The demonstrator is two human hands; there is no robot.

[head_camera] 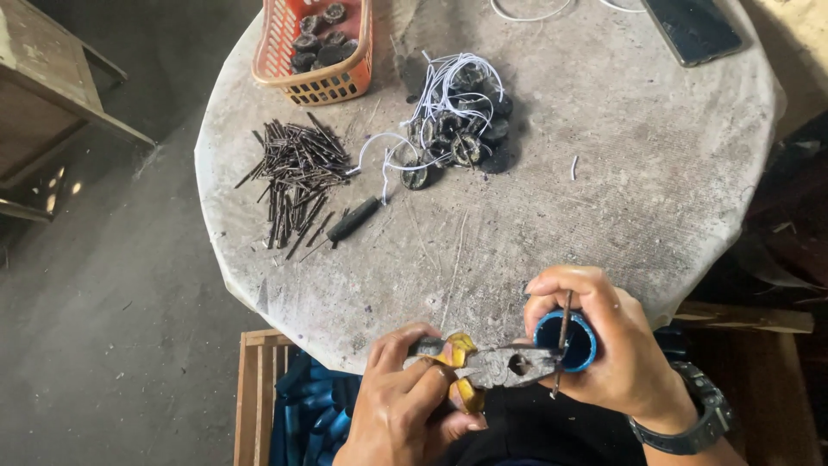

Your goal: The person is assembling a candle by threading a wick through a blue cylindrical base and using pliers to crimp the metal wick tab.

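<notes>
Left hand (405, 401) closed on yellow-handled pliers (483, 362), jaws clamped on thin metal rod (562, 341) | right hand (604, 345) wrapped round blue tube (569, 341), at near edge of round dusty table (647, 173) | orange mesh basket (315, 47) held dark discs | loose: rod pile (297, 168), white-wired discs (457, 121), phone (690, 30).

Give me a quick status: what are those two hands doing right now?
Left hand shut on pliers. Right hand shut on blue tube, thin metal rod across its mouth. Pliers' nose at the rod. Nothing between the hands.
</notes>
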